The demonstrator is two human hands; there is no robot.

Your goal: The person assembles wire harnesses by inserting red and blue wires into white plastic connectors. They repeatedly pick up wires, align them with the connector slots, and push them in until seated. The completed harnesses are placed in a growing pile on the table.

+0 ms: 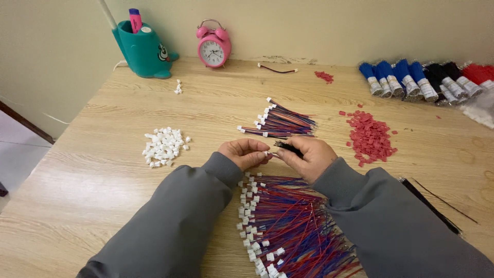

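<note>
Both hands' grip closed — left hand [246,153] on white connector [267,153], right hand [307,156] pinching black wires [288,148].

There is one view only, from a camera on the person's head. It looks down and forward over the wooden table [103,170], close above the two hands [278,154] at mid-frame, with the grey sleeves [170,226] filling the near edge. It faces the far wall [309,25], where the pink clock [213,45] stands. The left table edge and floor [15,164] show.
</note>
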